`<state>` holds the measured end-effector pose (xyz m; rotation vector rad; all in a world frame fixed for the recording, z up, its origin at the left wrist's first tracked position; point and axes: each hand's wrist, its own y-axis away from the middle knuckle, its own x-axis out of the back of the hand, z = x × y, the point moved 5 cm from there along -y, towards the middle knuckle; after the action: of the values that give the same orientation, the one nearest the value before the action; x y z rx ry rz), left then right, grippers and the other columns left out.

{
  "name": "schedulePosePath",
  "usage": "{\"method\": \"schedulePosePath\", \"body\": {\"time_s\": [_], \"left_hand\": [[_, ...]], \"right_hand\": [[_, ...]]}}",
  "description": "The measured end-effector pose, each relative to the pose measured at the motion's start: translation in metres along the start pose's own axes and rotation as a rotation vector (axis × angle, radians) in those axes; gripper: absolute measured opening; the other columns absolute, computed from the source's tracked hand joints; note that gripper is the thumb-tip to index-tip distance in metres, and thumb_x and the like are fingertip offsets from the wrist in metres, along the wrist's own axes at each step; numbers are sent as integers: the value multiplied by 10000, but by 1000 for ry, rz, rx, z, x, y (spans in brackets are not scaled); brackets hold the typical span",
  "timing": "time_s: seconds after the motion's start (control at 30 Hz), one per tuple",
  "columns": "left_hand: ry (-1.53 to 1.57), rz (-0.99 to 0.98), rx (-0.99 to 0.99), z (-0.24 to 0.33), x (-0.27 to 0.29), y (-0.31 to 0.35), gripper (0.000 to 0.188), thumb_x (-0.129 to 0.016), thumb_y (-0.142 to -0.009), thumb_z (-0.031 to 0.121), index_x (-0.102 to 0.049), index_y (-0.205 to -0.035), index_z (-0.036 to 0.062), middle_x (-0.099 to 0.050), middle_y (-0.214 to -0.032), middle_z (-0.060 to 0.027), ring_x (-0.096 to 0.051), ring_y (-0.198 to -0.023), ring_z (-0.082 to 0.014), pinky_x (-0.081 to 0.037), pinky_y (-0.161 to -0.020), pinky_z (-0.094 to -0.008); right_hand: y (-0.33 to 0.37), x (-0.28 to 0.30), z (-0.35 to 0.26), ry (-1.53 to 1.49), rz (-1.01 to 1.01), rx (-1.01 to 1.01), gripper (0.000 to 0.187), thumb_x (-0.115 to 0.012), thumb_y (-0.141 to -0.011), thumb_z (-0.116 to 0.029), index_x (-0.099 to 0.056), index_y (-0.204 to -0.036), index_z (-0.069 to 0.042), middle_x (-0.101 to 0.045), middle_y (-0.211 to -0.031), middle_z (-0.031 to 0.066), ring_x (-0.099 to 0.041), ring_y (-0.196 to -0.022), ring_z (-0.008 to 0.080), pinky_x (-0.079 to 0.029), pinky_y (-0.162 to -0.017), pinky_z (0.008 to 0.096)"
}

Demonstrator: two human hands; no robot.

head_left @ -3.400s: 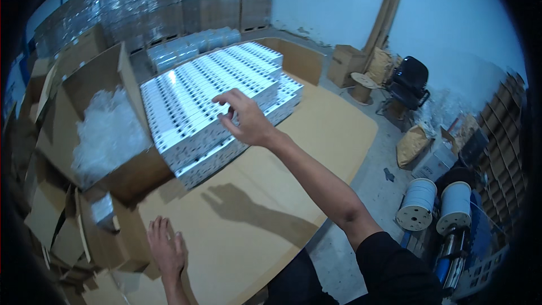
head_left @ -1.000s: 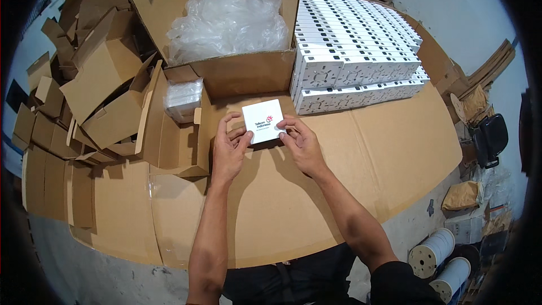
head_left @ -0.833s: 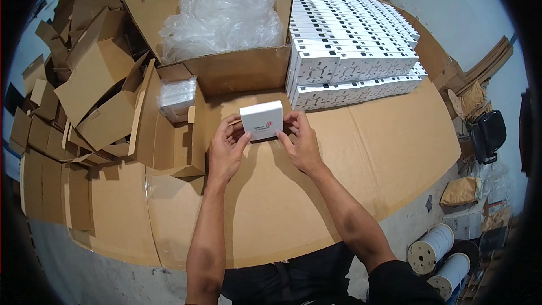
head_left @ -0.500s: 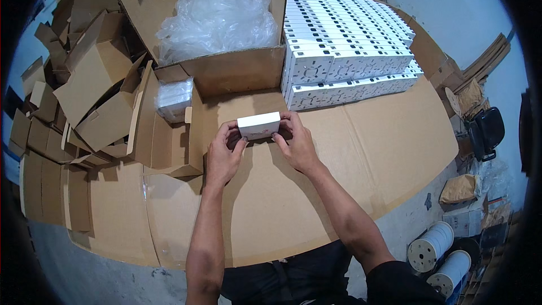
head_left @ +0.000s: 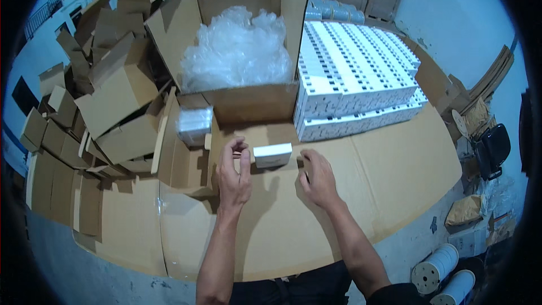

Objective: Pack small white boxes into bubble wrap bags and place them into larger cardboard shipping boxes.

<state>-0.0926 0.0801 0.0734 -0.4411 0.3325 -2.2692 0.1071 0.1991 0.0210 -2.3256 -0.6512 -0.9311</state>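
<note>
A small white box (head_left: 272,158) stands upright on the cardboard-covered table (head_left: 282,220), just in front of the big carton. My left hand (head_left: 233,178) is close to the box's left side, its fingers curved but apart and holding nothing. On the other side, my right hand (head_left: 319,179) is a little away from the box, with thumb and fingers loosely parted around nothing. Left of my left hand sits an open brown carton (head_left: 179,165). Clear-wrapped white pieces (head_left: 195,125) lie in its far end.
A large open carton (head_left: 248,101) holds crumpled clear plastic bags (head_left: 237,53). Right of it are long stacked rows of white boxes (head_left: 353,87). Empty brown cartons (head_left: 121,87) pile up at the left. Cable reels (head_left: 435,268) stand on the floor at lower right.
Both hands have let go of the white box and moved apart to either side of it. The box now stands by itself. My view has tilted up and shifted left.
</note>
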Motion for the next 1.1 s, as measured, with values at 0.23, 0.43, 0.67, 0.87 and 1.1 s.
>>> {"method": "schedulePosePath", "body": {"time_s": [0.23,0.43,0.67,0.87,1.1], "left_hand": [[-69,129,-203,73,-32,-125,135,-679,-940,109,-691,-1000,-11,-704,-917,-101,-671,-815,-188,-538,-752,-341],[-608,42,-516,71,-24,-273,266,-745,-803,26,-725,-1063,76,-690,-1069,-128,-658,-981,-282,-535,-892,-391],[-1127,-333,-686,65,-62,-314,347,-813,-752,122,-749,-1088,181,-673,-1153,-65,-604,-1155,-299,-509,-992,-409],[-709,-44,-720,96,-24,-328,151,-673,-836,58,-707,-983,63,-711,-962,-161,-668,-979,-380,-537,-855,-465],[-159,28,-494,149,18,-263,107,-595,-956,73,-639,-1001,-13,-710,-877,-104,-705,-876,-198,-541,-834,-337]], "right_hand": [[1,-4,1,134,64,115,440,-652,-782,-73,-563,-1209,-17,-552,-1345,151,-480,-1331,350,-344,-1145,490],[-2,-5,-14,106,43,106,413,-647,-796,-122,-586,-1193,-25,-553,-1354,143,-472,-1343,338,-331,-1148,498],[0,-7,-3,106,25,60,420,-647,-797,-141,-596,-1200,-35,-563,-1372,139,-466,-1360,325,-319,-1156,490],[0,-3,-7,100,65,62,406,-645,-798,-141,-606,-1189,-40,-572,-1358,130,-478,-1348,307,-324,-1145,483],[2,-5,-4,78,59,82,308,-652,-801,-133,-628,-1100,-64,-597,-1306,124,-498,-1327,306,-338,-1133,471]]}}
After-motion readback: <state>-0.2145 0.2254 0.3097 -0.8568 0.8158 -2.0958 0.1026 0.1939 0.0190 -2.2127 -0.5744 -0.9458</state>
